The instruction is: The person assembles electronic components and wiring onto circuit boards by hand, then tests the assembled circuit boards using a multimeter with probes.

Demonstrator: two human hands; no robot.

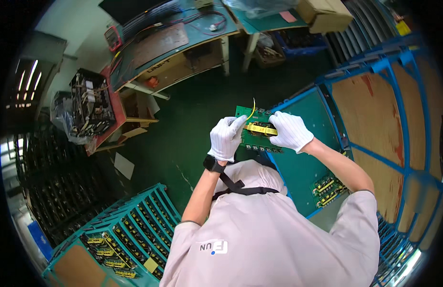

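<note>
A green circuit board (pixel 252 142) is held up in front of my body between both hands, which wear white striped gloves. On it sits a component wrapped in yellow tape (pixel 262 129), with a row of small dark parts along the near edge. My left hand (pixel 226 138) is closed at the board's left side, thumb and forefinger together by the base of a yellow wire (pixel 252 111) that sticks up past the far edge. My right hand (pixel 290 131) is closed on the right side, fingers against the taped component; the glove hides that end of the board.
A green-topped bench (pixel 305 167) lies to the right, bearing more boards (pixel 328 189) with yellow parts. At the lower left stands a teal rack (pixel 157 205) filled with boards. A blue-framed cart with wooden panels (pixel 374 115) is at the right. Farther off are workbenches (pixel 159 45).
</note>
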